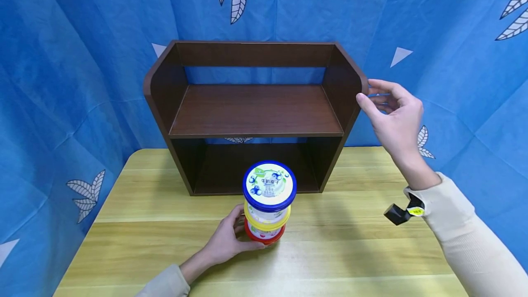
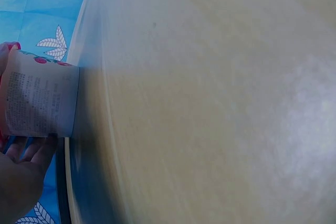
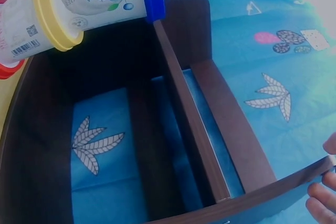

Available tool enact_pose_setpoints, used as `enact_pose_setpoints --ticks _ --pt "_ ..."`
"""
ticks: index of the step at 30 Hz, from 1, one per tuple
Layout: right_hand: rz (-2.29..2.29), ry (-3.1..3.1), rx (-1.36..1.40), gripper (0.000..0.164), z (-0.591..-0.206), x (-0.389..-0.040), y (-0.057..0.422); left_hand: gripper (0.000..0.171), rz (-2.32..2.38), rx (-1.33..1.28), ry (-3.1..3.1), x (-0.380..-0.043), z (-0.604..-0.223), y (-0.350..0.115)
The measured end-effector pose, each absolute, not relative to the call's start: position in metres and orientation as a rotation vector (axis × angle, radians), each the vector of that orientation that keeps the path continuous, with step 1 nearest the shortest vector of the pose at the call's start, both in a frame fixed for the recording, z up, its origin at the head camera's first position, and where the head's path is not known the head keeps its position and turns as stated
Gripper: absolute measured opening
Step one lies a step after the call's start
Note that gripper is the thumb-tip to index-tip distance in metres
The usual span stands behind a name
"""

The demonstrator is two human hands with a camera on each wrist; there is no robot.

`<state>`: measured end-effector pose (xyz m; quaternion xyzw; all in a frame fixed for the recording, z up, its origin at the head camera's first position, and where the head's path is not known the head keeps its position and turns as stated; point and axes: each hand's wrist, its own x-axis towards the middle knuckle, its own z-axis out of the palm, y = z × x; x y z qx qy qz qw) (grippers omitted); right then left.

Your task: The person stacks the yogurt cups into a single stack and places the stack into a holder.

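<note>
Three tubs stand in a stack in front of the shelf unit (image 1: pixel 255 134) in the head view. The top tub (image 1: pixel 270 186) has a blue lid with blueberries. Beneath it comes a yellow-lidded tub (image 3: pixel 51 11), and lowest is a red-lidded tub (image 2: pixel 42 95) with a white, printed side. My left hand (image 1: pixel 224 242) curls round this bottom tub from the left, thumb in front. High on the right, my right hand (image 1: pixel 396 116) pinches the upper front edge of the unit's side panel between thumb and fingers.
The dark brown unit has an upper board (image 1: pixel 255 109) and a lower compartment (image 1: pixel 255 164), partly hidden by the stack. It stands at the back of a light wooden table (image 1: pixel 350 242). A blue patterned cloth (image 1: pixel 82 58) hangs behind and at the sides.
</note>
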<state>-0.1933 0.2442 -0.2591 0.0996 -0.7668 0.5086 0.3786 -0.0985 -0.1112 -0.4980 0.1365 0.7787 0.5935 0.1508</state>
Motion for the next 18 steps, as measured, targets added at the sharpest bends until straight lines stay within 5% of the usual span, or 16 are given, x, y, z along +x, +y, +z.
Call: enact_pose_setpoints --ticks 18 --pt "1.277 -1.978 0.22 0.031 -0.2537 -0.1963 0.2435 0.087 1.718 0.417 2.237 -0.0978 -0.4981 -0.1105"
